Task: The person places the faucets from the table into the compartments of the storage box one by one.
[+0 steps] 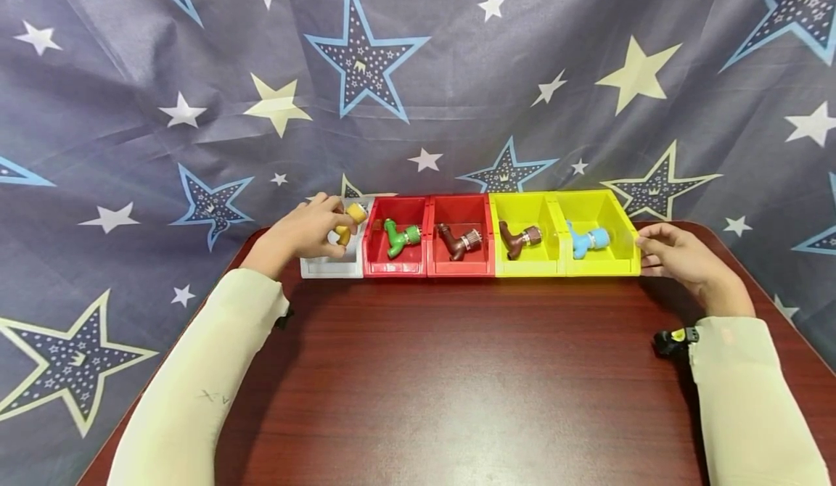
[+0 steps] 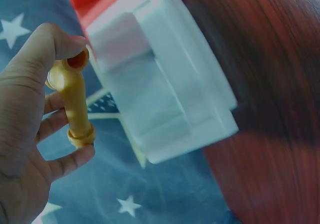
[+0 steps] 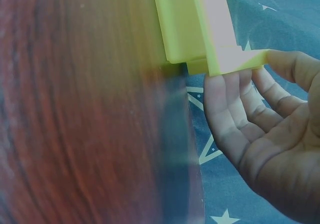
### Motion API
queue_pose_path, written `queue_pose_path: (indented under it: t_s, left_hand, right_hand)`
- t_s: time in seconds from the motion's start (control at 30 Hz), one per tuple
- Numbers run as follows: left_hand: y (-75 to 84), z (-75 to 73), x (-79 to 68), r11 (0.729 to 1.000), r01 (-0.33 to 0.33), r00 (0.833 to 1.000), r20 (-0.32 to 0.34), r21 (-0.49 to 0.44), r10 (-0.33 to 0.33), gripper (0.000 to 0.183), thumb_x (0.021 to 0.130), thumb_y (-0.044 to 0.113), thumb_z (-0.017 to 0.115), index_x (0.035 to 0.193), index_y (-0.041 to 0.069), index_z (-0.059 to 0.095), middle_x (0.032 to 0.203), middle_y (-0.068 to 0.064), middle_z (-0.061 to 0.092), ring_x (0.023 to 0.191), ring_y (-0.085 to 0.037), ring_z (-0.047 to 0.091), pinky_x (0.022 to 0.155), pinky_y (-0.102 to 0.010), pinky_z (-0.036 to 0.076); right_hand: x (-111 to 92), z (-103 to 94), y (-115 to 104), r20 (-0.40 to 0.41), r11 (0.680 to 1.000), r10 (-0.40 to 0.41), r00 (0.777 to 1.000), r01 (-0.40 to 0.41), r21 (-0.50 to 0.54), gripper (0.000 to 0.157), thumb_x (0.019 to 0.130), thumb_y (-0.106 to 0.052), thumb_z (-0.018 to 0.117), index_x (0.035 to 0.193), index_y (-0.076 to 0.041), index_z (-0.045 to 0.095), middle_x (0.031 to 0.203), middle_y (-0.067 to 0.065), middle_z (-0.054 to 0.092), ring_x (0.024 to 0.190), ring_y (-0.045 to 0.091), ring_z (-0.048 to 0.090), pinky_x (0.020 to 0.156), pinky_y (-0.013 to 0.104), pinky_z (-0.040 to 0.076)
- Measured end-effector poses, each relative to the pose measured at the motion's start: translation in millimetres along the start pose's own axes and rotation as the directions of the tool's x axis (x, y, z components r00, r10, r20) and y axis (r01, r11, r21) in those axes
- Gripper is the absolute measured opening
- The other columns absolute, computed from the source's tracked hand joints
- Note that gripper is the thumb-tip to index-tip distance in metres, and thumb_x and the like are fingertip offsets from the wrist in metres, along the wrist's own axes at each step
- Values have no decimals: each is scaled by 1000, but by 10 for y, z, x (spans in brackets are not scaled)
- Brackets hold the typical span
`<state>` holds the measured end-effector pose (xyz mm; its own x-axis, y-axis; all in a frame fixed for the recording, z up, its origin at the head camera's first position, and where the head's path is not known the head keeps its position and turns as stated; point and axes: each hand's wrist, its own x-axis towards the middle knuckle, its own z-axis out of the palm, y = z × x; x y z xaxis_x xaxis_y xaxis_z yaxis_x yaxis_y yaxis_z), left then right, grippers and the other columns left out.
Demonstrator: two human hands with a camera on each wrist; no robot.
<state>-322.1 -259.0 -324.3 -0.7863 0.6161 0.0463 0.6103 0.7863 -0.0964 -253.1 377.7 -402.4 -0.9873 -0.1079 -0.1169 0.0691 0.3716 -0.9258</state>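
A yellow plastic tap [image 2: 75, 101] is pinched in my left hand [image 1: 309, 226], thumb at its upper end and fingertips along its far side. In the head view it is over the clear-white bin [image 1: 332, 268] at the row's left end; the left wrist view shows that bin's inside bare. My right hand [image 1: 686, 261] grips the outer edge of the end yellow bin [image 1: 627, 243], with the thumb [image 3: 287, 63] at its rim and the other fingers against the side. Inside that bin lies a blue tap [image 1: 590, 242].
Between the end bins, a red bin [image 1: 395, 270] holds a green tap [image 1: 400, 238], another red bin [image 1: 460, 270] a dark brown tap [image 1: 459, 242], and a yellow bin [image 1: 527, 270] a brown tap [image 1: 519, 239]. The row stands at the wooden table's [image 1: 470, 370] far edge, before a star-patterned curtain [image 1: 215, 72].
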Motion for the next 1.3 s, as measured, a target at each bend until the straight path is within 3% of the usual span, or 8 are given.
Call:
queue_pose_path:
  t_s: [0.17,0.37,0.53,0.67,0.8,1.1,1.3]
  left_hand:
    - [-96,103,2,998,43,998,38,-40,-41,30,78,30,82,107,25,75,118,-8,55,118,-33,43,85,-56,43]
    - [-190,225,10,998,57,995,85,-41,-53,32,80,28,80,112,22,76,116,-8,55,111,-31,43,80,-54,44]
    - [-211,282,34,998,60,993,106,-29,-57,33,81,27,83,113,21,77,118,-8,55,114,-31,44,84,-54,43]
    - [-228,313,88,1000,23,991,133,17,-25,32,79,24,85,110,21,77,120,-10,56,119,-32,45,88,-58,44]
    - [-229,315,139,997,-40,987,157,64,29,30,76,20,85,106,21,78,114,-10,57,112,-32,48,86,-56,47]
    - [-258,400,236,985,-93,981,183,142,67,28,75,14,84,101,24,80,102,-6,55,105,-30,50,84,-54,49]
    - [-268,487,240,983,-114,978,193,145,85,28,77,11,82,101,26,80,102,-5,56,106,-30,50,91,-56,47]
  right_hand:
    - [-13,2,11,-2,1000,-9,1000,9,13,33,109,-24,50,129,1,42,101,-5,60,85,15,67,78,31,59]
    - [-8,20,-1,2,999,-22,1000,22,29,30,109,-22,49,126,1,42,100,-4,59,83,15,67,76,31,59]
    - [1,25,-17,-3,1000,-13,1000,14,25,29,110,-21,48,127,1,42,101,-2,58,83,15,66,77,32,59]
    - [-6,16,-19,-5,1000,-10,1000,10,15,31,110,-21,47,128,2,41,102,-3,57,83,14,65,77,32,59]
    - [-16,13,-15,-10,1000,-14,1000,14,19,31,110,-23,48,128,1,41,101,-2,58,84,14,65,78,31,59]
    - [8,10,10,-13,999,-10,1000,10,31,32,109,-25,49,127,0,42,101,0,56,82,15,65,77,32,60]
    - [-2,13,1,-18,999,3,1000,-2,33,32,109,-25,49,128,0,41,101,1,56,82,15,65,78,33,60]
